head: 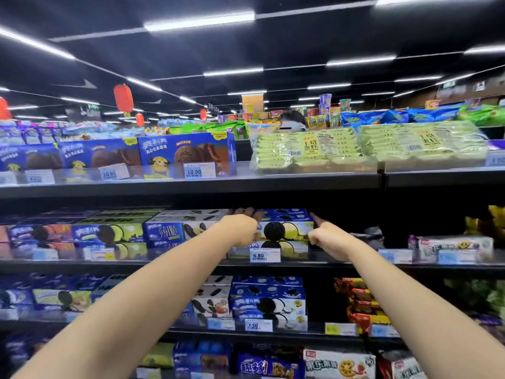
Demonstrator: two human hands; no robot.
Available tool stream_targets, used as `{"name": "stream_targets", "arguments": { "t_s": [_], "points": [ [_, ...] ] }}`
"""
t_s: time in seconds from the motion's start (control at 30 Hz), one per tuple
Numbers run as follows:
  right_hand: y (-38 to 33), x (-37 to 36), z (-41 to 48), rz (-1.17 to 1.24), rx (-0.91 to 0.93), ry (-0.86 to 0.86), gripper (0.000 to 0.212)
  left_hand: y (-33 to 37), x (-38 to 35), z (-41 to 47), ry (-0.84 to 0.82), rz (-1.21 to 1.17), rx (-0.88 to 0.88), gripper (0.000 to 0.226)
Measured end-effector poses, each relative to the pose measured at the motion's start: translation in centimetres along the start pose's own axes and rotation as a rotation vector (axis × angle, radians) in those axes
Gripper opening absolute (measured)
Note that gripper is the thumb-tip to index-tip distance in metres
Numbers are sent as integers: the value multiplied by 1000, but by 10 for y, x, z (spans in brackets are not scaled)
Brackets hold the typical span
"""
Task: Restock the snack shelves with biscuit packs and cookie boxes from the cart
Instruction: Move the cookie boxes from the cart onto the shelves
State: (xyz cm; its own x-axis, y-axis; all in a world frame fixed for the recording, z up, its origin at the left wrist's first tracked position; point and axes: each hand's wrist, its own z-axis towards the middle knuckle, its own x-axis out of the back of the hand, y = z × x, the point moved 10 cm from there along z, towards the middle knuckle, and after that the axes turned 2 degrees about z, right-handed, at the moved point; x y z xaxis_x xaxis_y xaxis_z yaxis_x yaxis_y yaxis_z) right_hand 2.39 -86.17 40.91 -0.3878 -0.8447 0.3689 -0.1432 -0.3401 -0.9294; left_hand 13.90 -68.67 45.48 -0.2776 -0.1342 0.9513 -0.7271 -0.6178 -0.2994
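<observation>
Head view: two bare forearms reach up to a snack shelf (164,265) that carries a 6.80 price tag (265,255).
Cookie box: a blue and green cookie box (287,231) printed with a dark round biscuit sits just above the price tag, on top of a second box of the same print (292,248) that stands directly behind the tag.
Left hand: the left hand (240,228), up and left of the price tag, grips the cookie box's left end, fingers (247,212) curled over its top edge.
Right hand: the right hand (325,236), up and right of the price tag, holds the box's right end, index finger straight along that edge and the other fingers folded at the lower corner.
Left of the price tag: a blue and white thin-biscuit box (175,232) stands beside the cookie box.
Above the price tag: one shelf up, blue cake boxes (185,154) to the left and pale green cake packs (308,149) to the right.
Below the price tag: more blue cookie boxes (267,302), with red packs (363,305) further right.
</observation>
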Motion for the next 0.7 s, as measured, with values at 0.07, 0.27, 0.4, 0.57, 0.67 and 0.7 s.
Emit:
{"name": "stream_targets", "arguments": {
  "t_s": [0.07, 0.27, 0.4, 0.57, 0.67, 0.7],
  "points": [
    [-5, -4, -1, -155, 28, -6, 98, -4, -2, -2, 9, 35, 4, 77],
    [-20, -10, -7, -522, 172, -4, 97, -14, -5, -12, 79, 8, -34, 86],
    [-21, -14, -6, -520, 201, -21, 86, -14, -7, -15, 136, -18, -27, 86],
    [-19, -16, -2, -496, 183, 1, 78, -16, -9, -11, 178, 18, -35, 86],
    [-14, -13, 0, -523, 150, 25, 65, -16, -11, -5, 169, 15, -35, 86],
    [-11, -11, 1, -525, 143, 41, 58, -16, -12, -3, 171, 10, -34, 84]
  ]
}}
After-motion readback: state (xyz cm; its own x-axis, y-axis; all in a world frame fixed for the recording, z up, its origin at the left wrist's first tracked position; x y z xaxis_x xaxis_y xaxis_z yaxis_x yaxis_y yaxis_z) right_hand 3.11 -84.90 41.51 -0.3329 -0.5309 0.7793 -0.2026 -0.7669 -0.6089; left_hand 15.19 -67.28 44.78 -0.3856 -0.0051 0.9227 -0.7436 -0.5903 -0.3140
